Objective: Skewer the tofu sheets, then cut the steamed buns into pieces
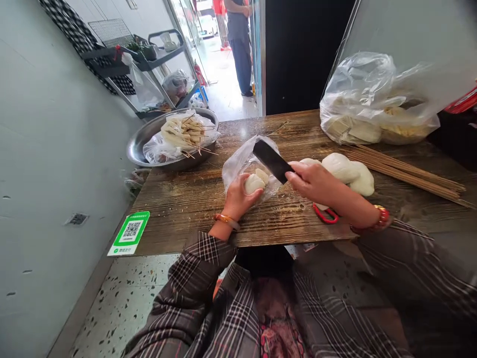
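My left hand (239, 198) is closed round a pale round piece of food (254, 184), over a clear plastic bag (231, 171) on the wooden table. Another pale piece touches it at its upper right. In my right hand (307, 180) is the handle of a dark, broad-bladed knife (272, 159); the blade points up and left, above the right side of the bag. White, smooth, rounded lumps (345, 171) lie just behind my right hand. Red-handled scissors (326, 214) are partly hidden beneath my right forearm.
A metal basin (138, 144) with skewered food stands at the table's back left. Wooden skewers (406, 174) and a filled plastic bag (357, 107) lie at the right. A green code card (130, 232) is at the left corner. A person (240, 44) stands beyond the doorway.
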The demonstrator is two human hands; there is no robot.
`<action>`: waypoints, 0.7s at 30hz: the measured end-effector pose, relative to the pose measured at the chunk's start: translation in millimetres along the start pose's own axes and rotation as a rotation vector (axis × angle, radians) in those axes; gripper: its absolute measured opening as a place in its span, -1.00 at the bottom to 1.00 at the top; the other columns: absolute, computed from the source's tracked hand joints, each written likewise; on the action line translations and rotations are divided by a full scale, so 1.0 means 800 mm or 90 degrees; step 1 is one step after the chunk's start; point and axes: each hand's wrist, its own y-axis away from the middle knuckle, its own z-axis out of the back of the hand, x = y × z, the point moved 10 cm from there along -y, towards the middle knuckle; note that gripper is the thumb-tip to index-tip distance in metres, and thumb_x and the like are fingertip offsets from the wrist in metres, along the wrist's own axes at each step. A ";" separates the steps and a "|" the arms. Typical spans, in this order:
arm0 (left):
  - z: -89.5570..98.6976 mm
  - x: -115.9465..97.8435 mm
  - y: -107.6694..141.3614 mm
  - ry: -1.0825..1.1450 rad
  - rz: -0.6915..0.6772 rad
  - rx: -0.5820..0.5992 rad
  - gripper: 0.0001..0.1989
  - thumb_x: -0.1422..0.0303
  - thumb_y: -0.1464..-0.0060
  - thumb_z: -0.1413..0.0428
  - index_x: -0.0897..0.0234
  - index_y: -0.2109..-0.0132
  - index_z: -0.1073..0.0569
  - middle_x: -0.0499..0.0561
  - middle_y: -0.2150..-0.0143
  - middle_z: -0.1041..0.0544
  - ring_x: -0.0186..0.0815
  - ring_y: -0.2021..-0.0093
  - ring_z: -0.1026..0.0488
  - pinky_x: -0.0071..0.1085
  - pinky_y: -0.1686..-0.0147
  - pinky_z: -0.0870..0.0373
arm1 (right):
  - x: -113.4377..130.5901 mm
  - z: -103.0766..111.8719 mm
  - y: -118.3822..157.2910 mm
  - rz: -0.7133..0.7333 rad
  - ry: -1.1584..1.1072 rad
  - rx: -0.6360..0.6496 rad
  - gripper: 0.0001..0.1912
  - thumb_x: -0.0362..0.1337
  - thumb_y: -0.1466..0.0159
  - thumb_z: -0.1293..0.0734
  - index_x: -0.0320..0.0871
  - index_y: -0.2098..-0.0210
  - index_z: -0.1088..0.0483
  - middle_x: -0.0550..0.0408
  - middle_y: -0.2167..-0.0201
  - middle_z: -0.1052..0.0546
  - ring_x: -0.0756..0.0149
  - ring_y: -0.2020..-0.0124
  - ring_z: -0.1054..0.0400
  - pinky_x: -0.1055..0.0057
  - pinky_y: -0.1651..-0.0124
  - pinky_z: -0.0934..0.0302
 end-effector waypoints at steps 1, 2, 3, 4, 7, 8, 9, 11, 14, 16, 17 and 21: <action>0.000 0.000 0.001 0.005 -0.004 0.001 -0.45 0.17 0.10 -0.35 0.26 0.00 -0.38 0.15 0.04 -0.54 -0.07 0.03 -0.49 -0.09 -0.01 -0.44 | 0.002 0.006 0.006 0.007 -0.016 -0.003 -0.74 -0.24 -0.37 -0.12 -0.09 0.46 -0.15 0.12 0.53 -0.35 0.33 0.47 -0.17 0.37 0.35 0.04; 0.000 -0.002 0.001 0.007 -0.012 0.001 -0.43 0.15 0.12 -0.36 0.25 0.00 -0.38 0.14 0.04 -0.53 -0.06 0.02 -0.48 -0.08 -0.02 -0.43 | 0.003 0.007 0.011 0.008 -0.033 0.004 -0.74 -0.23 -0.36 -0.11 -0.08 0.47 -0.13 0.13 0.54 -0.32 0.33 0.48 -0.15 0.36 0.35 0.05; 0.000 -0.004 0.001 0.008 -0.024 0.000 -0.42 0.15 0.13 -0.37 0.24 0.00 -0.38 0.14 0.04 -0.52 -0.06 0.00 -0.47 -0.07 -0.02 -0.42 | 0.004 0.005 0.016 0.005 -0.051 0.018 -0.75 -0.23 -0.36 -0.11 -0.08 0.46 -0.12 0.14 0.55 -0.30 0.33 0.49 -0.13 0.35 0.36 0.07; 0.001 -0.007 0.002 0.008 -0.040 -0.002 -0.43 0.15 0.13 -0.37 0.24 0.01 -0.38 0.14 0.03 -0.50 -0.06 -0.01 -0.45 -0.07 -0.03 -0.41 | 0.004 0.001 0.021 -0.001 -0.068 0.034 -0.76 -0.23 -0.36 -0.11 -0.08 0.46 -0.11 0.15 0.55 -0.29 0.34 0.50 -0.12 0.35 0.36 0.07; 0.006 -0.017 0.004 -0.002 -0.081 -0.016 -0.49 0.21 0.08 -0.34 0.24 0.01 -0.37 0.13 0.02 -0.46 -0.08 -0.03 -0.42 -0.09 -0.03 -0.40 | 0.003 -0.014 0.030 -0.014 -0.109 0.068 -0.76 -0.22 -0.36 -0.10 -0.08 0.45 -0.11 0.15 0.54 -0.28 0.34 0.51 -0.12 0.35 0.36 0.07; 0.008 -0.019 0.005 -0.005 -0.087 -0.021 -0.52 0.24 0.06 -0.32 0.23 0.02 -0.37 0.12 0.03 -0.46 -0.10 -0.01 -0.41 -0.11 -0.01 -0.40 | 0.003 -0.018 0.031 -0.013 -0.119 0.076 -0.76 -0.22 -0.36 -0.09 -0.08 0.45 -0.11 0.15 0.54 -0.28 0.34 0.51 -0.12 0.35 0.36 0.06; 0.009 -0.020 0.005 -0.006 -0.089 -0.023 -0.55 0.27 0.05 -0.30 0.23 0.03 -0.36 0.10 0.05 -0.45 -0.12 0.01 -0.42 -0.12 0.00 -0.40 | 0.003 -0.022 0.032 -0.011 -0.126 0.083 -0.75 -0.22 -0.37 -0.08 -0.08 0.45 -0.11 0.14 0.53 -0.29 0.34 0.50 -0.13 0.35 0.36 0.06; 0.009 -0.021 0.005 -0.008 -0.087 -0.023 -0.59 0.31 0.04 -0.29 0.24 0.05 -0.36 0.08 0.08 -0.45 -0.15 0.06 -0.42 -0.16 0.03 -0.41 | 0.003 -0.027 0.030 -0.008 -0.123 0.093 -0.75 -0.22 -0.38 -0.08 -0.09 0.43 -0.13 0.13 0.52 -0.31 0.34 0.49 -0.15 0.35 0.35 0.05; 0.008 -0.019 0.004 -0.009 -0.076 -0.014 -0.61 0.33 0.05 -0.28 0.25 0.07 -0.36 0.07 0.12 -0.45 -0.17 0.09 -0.42 -0.18 0.05 -0.41 | 0.003 -0.030 0.025 -0.004 -0.093 0.098 -0.76 -0.23 -0.38 -0.08 -0.10 0.42 -0.15 0.11 0.50 -0.34 0.32 0.47 -0.17 0.34 0.33 0.04; 0.007 -0.018 0.004 -0.009 -0.071 -0.011 -0.62 0.32 0.04 -0.27 0.24 0.08 -0.36 0.07 0.13 -0.46 -0.16 0.08 -0.42 -0.18 0.05 -0.41 | 0.003 -0.027 0.022 0.000 -0.075 0.094 -0.76 -0.23 -0.38 -0.08 -0.09 0.43 -0.13 0.11 0.51 -0.33 0.32 0.48 -0.16 0.33 0.34 0.05; 0.008 -0.017 0.005 -0.008 -0.070 -0.012 -0.63 0.32 0.03 -0.27 0.24 0.08 -0.36 0.07 0.13 -0.46 -0.16 0.08 -0.42 -0.18 0.05 -0.41 | 0.002 -0.025 0.022 0.002 -0.069 0.090 -0.75 -0.23 -0.38 -0.07 -0.09 0.44 -0.13 0.12 0.53 -0.32 0.32 0.49 -0.16 0.33 0.35 0.06; 0.007 -0.014 0.006 0.007 -0.062 -0.009 -0.60 0.29 -0.01 -0.24 0.25 0.01 -0.35 0.11 0.05 -0.48 -0.14 0.03 -0.44 -0.14 0.01 -0.41 | -0.004 -0.004 0.028 0.009 -0.057 0.054 -0.74 -0.22 -0.37 -0.10 -0.07 0.46 -0.14 0.15 0.57 -0.31 0.34 0.53 -0.13 0.34 0.40 0.06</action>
